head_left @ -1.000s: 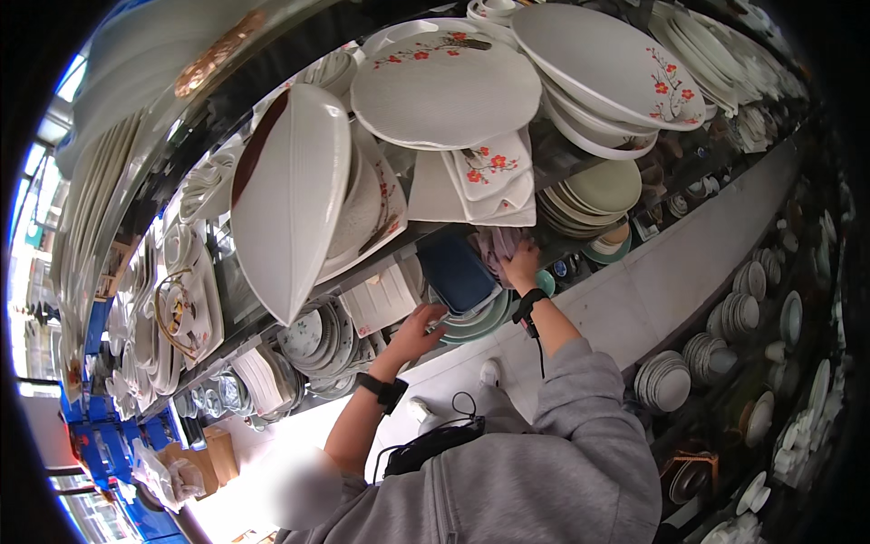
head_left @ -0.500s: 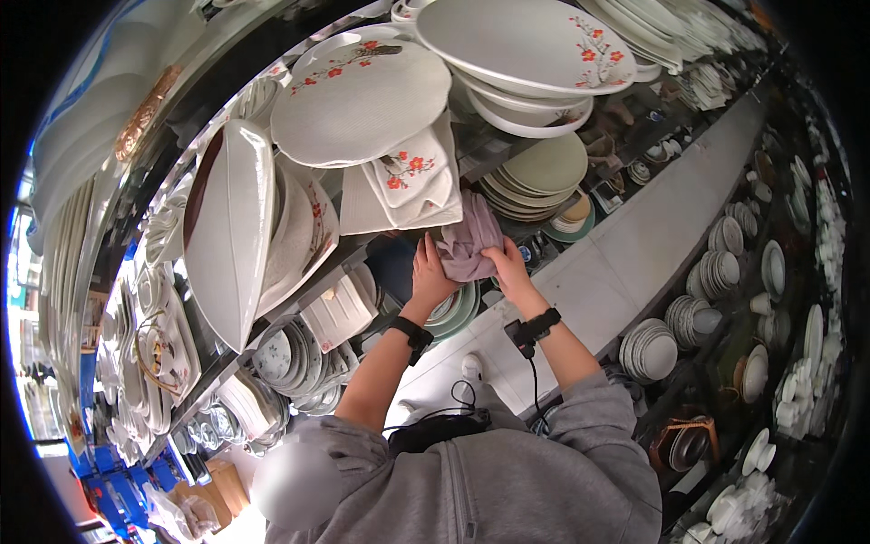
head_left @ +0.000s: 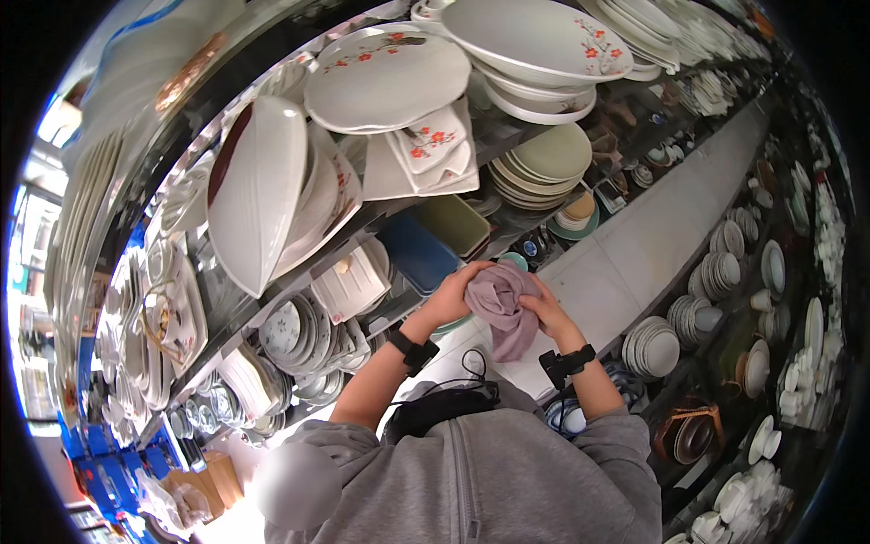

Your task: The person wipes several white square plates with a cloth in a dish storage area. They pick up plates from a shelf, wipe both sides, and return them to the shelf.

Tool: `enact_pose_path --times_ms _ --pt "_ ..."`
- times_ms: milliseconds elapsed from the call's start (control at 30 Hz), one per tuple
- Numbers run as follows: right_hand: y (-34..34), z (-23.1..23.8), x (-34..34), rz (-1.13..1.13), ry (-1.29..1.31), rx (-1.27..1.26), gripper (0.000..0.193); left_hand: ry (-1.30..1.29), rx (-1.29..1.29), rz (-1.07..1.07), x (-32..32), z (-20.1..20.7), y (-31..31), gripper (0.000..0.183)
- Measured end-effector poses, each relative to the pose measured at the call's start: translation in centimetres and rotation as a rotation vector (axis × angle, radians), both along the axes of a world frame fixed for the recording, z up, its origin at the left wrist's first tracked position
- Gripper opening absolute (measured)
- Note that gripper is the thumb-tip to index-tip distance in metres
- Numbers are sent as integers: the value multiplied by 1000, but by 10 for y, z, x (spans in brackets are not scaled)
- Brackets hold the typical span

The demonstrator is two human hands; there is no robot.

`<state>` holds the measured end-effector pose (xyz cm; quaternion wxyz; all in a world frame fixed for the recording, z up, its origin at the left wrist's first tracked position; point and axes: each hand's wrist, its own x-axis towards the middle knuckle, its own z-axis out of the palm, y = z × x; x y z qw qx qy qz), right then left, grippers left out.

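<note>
I see my left hand (head_left: 450, 296) and right hand (head_left: 547, 311) both squeezing a bunched pinkish cloth (head_left: 504, 304) between them, just below the blue dish (head_left: 419, 257) on the shelf.

teal dish (head_left: 513, 261) behind mauve cloth (head_left: 504, 304)

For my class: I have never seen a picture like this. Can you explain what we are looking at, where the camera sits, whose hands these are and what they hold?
No machine here: a person works with bare hands. The camera sits on the person's head and looks down, and its wide lens bends straight edges. The left hand and right hand together hold a mauve cloth, bunched up between them. Each wrist wears a black band. In front are shop shelves crowded with crockery: white plates with red flowers, a stack of green plates, a blue dish. More stacked bowls stand on the right.
</note>
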<state>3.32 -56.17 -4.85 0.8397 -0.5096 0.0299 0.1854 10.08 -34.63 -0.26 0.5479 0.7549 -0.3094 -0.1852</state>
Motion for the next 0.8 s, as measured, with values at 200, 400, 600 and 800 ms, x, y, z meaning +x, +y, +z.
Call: enact_pose_path --times_ms 200,400,600,800 --pt "81 22 8 369 151 425 72 -274 53 287 -34 22 75 49" --pt "193 56 27 513 75 169 66 -368 121 623 -72 35 166 55" --pt "309 86 24 555 -284 11 57 -451 82 731 -110 77 271 64" --pt "433 131 34 268 -792 -284 58 -437 29 1003 -121 72 380 92"
